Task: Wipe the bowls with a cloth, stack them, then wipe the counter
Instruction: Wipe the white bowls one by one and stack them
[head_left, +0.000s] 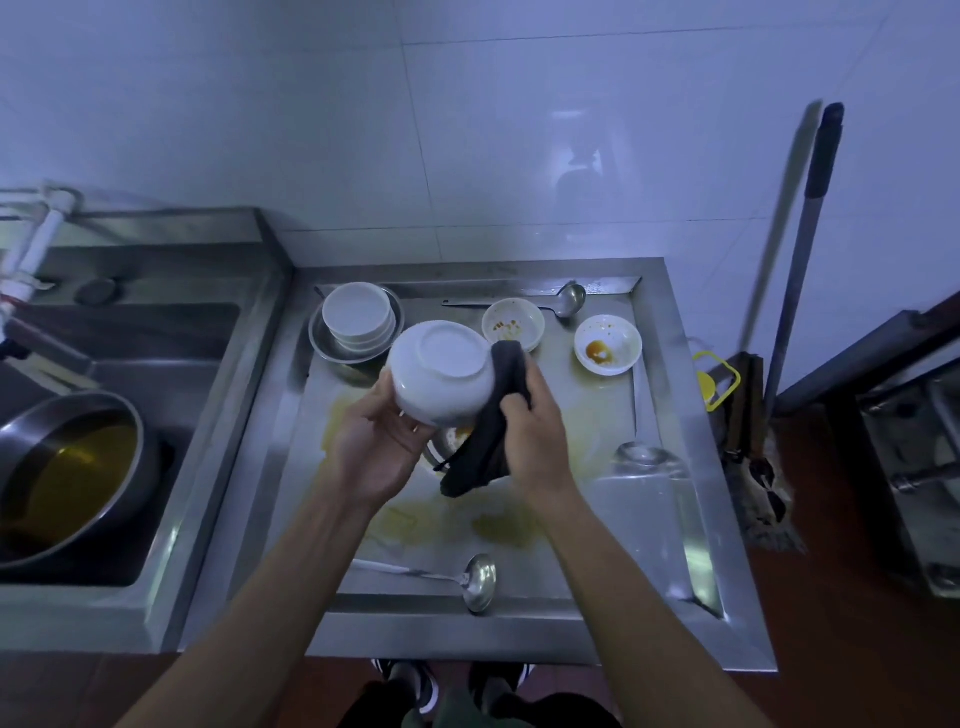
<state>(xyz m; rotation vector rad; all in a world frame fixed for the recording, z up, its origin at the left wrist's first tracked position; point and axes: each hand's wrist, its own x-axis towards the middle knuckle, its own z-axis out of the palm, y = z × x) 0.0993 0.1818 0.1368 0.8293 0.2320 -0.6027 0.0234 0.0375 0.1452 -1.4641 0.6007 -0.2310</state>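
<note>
My left hand (382, 441) holds a white bowl (441, 371) upside down above the steel counter (670, 499). My right hand (535, 431) presses a dark cloth (493, 415) against the bowl's right side; the cloth hangs down below it. A stack of white bowls (358, 317) sits upside down on a metal plate at the back left. Two dirty bowls stand upright at the back: one with brown specks (513, 323) and one with a brown sauce puddle (608, 344). Yellowish smears (498, 527) cover the counter's middle.
A ladle (569, 300) lies at the back, another ladle (467, 574) near the front edge. An upturned clear glass (647, 460) stands at the right. A sink at the left holds a pot of yellow liquid (72, 467). A broom and mop (763, 467) lean at the right.
</note>
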